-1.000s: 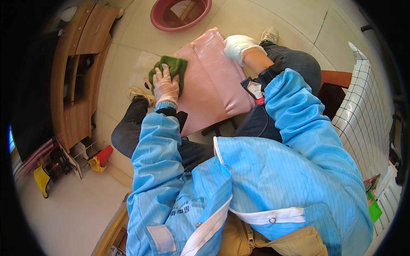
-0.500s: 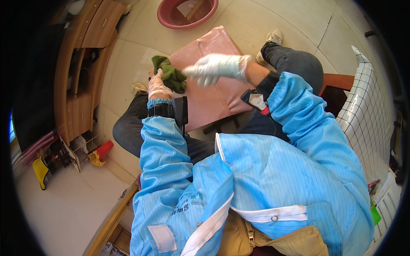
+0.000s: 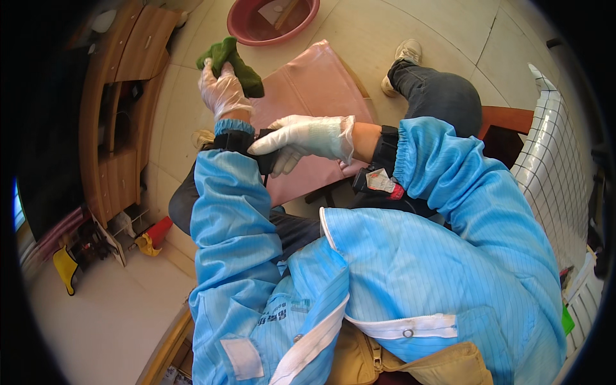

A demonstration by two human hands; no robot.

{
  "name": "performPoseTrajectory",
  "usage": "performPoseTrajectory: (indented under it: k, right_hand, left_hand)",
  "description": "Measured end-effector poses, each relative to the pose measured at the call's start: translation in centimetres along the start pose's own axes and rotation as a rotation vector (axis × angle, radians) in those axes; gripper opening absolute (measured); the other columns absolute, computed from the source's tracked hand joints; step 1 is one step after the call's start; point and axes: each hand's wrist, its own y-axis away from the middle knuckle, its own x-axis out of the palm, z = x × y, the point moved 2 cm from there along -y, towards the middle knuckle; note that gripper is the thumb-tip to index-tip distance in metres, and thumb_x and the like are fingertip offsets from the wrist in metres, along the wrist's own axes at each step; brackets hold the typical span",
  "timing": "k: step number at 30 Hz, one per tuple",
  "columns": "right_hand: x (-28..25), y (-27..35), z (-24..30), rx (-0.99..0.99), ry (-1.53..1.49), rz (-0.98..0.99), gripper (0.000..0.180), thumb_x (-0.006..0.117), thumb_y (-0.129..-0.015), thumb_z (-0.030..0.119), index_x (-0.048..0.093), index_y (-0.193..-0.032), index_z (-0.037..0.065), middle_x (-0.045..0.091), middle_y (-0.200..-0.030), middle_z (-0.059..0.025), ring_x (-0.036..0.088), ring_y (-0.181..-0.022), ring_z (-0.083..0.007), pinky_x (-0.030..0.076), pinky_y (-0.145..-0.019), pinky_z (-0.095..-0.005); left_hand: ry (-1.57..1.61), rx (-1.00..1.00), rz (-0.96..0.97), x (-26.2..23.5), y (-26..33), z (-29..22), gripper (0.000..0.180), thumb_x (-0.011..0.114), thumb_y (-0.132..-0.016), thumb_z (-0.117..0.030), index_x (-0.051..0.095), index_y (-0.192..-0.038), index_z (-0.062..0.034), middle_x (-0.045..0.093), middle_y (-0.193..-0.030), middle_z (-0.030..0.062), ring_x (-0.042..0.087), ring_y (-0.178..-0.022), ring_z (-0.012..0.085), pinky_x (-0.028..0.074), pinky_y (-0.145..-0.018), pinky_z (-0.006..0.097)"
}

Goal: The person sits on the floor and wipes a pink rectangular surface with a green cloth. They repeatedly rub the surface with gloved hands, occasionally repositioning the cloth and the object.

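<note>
Nearest to the view, a person is wearing a blue striped jacket (image 3: pixel 436 256), and both sleeves are reaching forward between the dark trouser legs (image 3: pixel 436 93).

The gloved right hand (image 3: pixel 273 159) is crossing over to the left wrist. It is half curled, with the thumb and the fingers closing around a black wrist box (image 3: pixel 265 163), which is sitting beside a black strap (image 3: pixel 232 141). How strongly it is pressing, one cannot tell. The step in hand is seeming to be a small adjusting or steadying of this box, rather than any wiping.

A little farther, the gloved left hand (image 3: pixel 223 93) is gripping a green cloth (image 3: pixel 240 69); the fingers are bending and the thumb is pinching the folds against them. The cloth is hanging at the upper left corner of the pink leather-like panel (image 3: pixel 308 83), and it is looking raised from the surface. The panel itself is lying in front of the person, between the knees, and the forearms are partly covering it. In judgement, wiping this panel would be calling for the right hand to free the box first, and for the left hand to be bringing the cloth down flat.

Farther away, a reddish basin (image 3: pixel 260 41) is standing on the tiled floor (image 3: pixel 443 38), beyond the panel, and a wooden cabinet (image 3: pixel 119 176) is standing on the left.
</note>
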Motion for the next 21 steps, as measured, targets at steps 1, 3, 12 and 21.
performPoseTrajectory:
  k: [1, 3, 12, 21]
  right_hand:
    - [-0.1, 0.0, 0.2, -0.017, -0.008, -0.016, 0.058, 0.072, -0.084, 0.051, 0.068, -0.114, 0.002, 0.07, -0.101, -0.0108, 0.067, -0.085, -0.0191, 0.053, -0.081, -0.0307]
    - [-0.2, 0.1, 0.4, -0.04, -0.013, -0.034, 0.058, 0.072, -0.083, 0.051, 0.068, -0.114, 0.002, 0.07, -0.101, -0.0106, 0.067, -0.085, -0.0188, 0.053, -0.081, -0.0309]
    - [0.2, 1.2, 1.3, -0.1, 0.0, -0.065, 0.061, 0.069, -0.084, 0.055, 0.068, -0.112, 0.001, 0.07, -0.101, -0.0126, 0.067, -0.087, -0.0207, 0.053, -0.082, -0.0318]
    - [-1.2, 1.8, 3.3, -0.072, 0.408, -0.193, 0.069, 0.073, -0.08, 0.062, 0.067, -0.107, -0.001, 0.069, -0.096, -0.0122, 0.068, -0.082, -0.0183, 0.054, -0.074, -0.0289]
  left_hand:
    - [-0.287, 0.282, -0.041, 0.1, -0.3, -0.7, 0.044, 0.074, -0.086, -0.019, 0.063, -0.128, -0.0099, 0.056, -0.131, 0.019, 0.059, -0.115, 0.0338, 0.049, -0.098, 0.046]
    - [-0.505, 0.702, -0.12, 0.9, -0.5, -2.3, 0.048, 0.074, -0.083, -0.018, 0.062, -0.129, -0.0119, 0.056, -0.131, 0.0173, 0.055, -0.119, 0.0341, 0.046, -0.1, 0.047]
    - [-0.543, 1.09, -0.024, 4.7, -0.3, -4.0, 0.041, 0.067, -0.086, -0.016, 0.065, -0.126, -0.019, 0.06, -0.131, 0.008, 0.055, -0.119, 0.0322, 0.048, -0.096, 0.044]
    - [-1.302, 0.324, 0.625, 1.9, -2.9, -2.3, 0.083, 0.083, -0.066, -0.026, 0.049, -0.141, -0.0173, 0.052, -0.143, 0.0124, 0.043, -0.138, 0.0277, 0.037, -0.115, 0.033]
